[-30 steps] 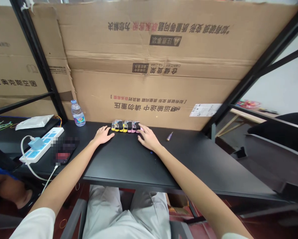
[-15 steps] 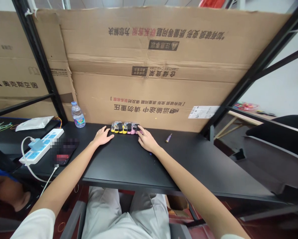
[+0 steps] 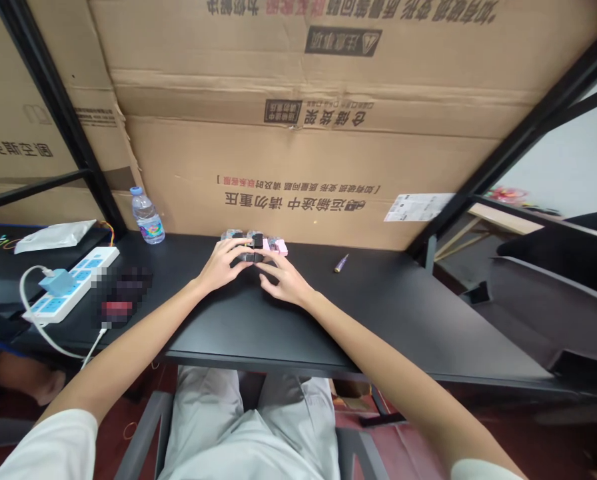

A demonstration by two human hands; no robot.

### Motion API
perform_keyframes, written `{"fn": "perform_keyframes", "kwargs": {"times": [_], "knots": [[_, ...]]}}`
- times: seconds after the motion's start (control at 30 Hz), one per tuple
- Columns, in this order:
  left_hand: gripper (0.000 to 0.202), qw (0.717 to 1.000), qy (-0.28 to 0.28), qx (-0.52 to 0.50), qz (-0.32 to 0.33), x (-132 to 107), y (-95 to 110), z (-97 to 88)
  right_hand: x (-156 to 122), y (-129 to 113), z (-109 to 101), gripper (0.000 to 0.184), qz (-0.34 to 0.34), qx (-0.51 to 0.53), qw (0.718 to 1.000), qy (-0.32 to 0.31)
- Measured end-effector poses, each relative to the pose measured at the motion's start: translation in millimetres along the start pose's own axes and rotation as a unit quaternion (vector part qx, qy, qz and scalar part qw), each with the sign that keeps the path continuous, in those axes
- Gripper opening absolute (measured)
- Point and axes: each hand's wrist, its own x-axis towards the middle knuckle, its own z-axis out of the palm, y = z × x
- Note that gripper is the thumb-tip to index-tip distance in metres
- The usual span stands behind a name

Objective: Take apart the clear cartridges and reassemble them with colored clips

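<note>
A row of small toy-like pieces lies on the black table against the cardboard. Two grey-and-black pieces are at its left, and a pink piece [image 3: 278, 247] is at its right end. In front of the row is a small black block [image 3: 249, 257], partly covered by fingers. My left hand [image 3: 224, 264] has its fingers over this block and its thumb at the near side, closed on it. My right hand [image 3: 284, 279] touches the block's right side with its fingertips. Its thumb is stretched apart, and no object shows between thumb and fingers.
A water bottle [image 3: 147, 217] stands at the back left. Nearer are a white power strip [image 3: 86, 277] with a plugged-in charger [image 3: 57, 283] and a blurred-out phone with a cable. A small pointed purple tube [image 3: 341, 263] lies to the right. A tall cardboard sheet [image 3: 298, 153] closes off the back.
Both hands have moved inward to the middle of the row. My left hand has closed on the black block; my right has left the row's right end. The camera view has tilted downward.
</note>
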Motion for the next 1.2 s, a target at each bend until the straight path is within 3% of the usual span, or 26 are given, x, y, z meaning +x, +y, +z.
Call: {"fn": "perform_keyframes", "kwargs": {"times": [0.07,0.13,0.27,0.33,0.43,0.53,0.63,0.67,0.7,0.8,0.9,0.97,1.03,1.1,1.2], "knots": [[0.018,0.997,0.024,-0.064,-0.043,0.7,-1.5,0.9,-1.5,-0.7,-2.9,0.030,0.043,0.043,0.998,0.015],[0.025,0.982,0.056,-0.144,-0.112,1.2,-7.0,-0.6,-2.6,3.5,-7.7,0.024,0.111,0.069,0.991,0.026],[0.047,0.920,0.062,-0.296,-0.247,0.3,-17.3,-0.5,-1.1,18.4,-20.9,0.022,0.183,0.066,0.981,0.016],[0.050,0.901,0.047,-0.330,-0.278,-1.1,-18.1,2.6,-0.6,28.1,-31.8,0.024,0.194,0.045,0.980,0.027],[0.046,0.900,0.027,-0.326,-0.288,-3.6,-15.1,7.1,-7.2,48.1,-58.6,0.023,0.265,-0.070,0.960,0.058],[0.041,0.912,0.002,-0.292,-0.287,-5.7,-10.7,8.3,-25.7,73.7,-93.5,0.025,0.415,-0.224,0.882,0.019],[0.037,0.918,-0.042,-0.267,-0.290,-6.8,-7.5,7.2,-49.2,97.4,-120.2,0.047,0.600,-0.280,0.746,-0.076],[0.037,0.917,-0.054,-0.263,-0.294,-6.9,-6.6,6.7,-56.0,103.4,-124.9,0.053,0.626,-0.283,0.717,-0.115],[0.037,0.917,-0.062,-0.261,-0.296,-6.6,-5.7,6.2,-61.6,108.3,-127.2,0.055,0.633,-0.277,0.709,-0.144],[0.035,0.923,-0.080,-0.249,-0.281,-4.4,-2.1,4.9,-68.5,114.5,-121.7,0.051,0.622,-0.246,0.721,-0.179],[0.034,0.934,-0.099,-0.217,-0.266,-1.5,2.3,5.0,-59.3,104.7,-104.1,0.036,0.579,-0.171,0.779,-0.169],[0.033,0.931,-0.114,-0.206,-0.278,-0.7,4.6,5.9,-46.0,87.8,-89.5,0.027,0.519,-0.043,0.850,-0.079],[0.027,0.924,-0.131,-0.214,-0.289,-1.3,6.2,6.7,-30.1,64.1,-74.8,0.033,0.469,0.078,0.879,0.022],[0.025,0.920,-0.151,-0.219,-0.288,-2.7,7.1,6.4,-15.5,37.6,-61.3,0.035,0.442,0.205,0.871,0.059],[0.027,0.918,-0.179,-0.218,-0.278,-3.8,8.7,5.4,-2.0,2.2,-46.4,0.031,0.422,0.395,0.815,0.051]]}}
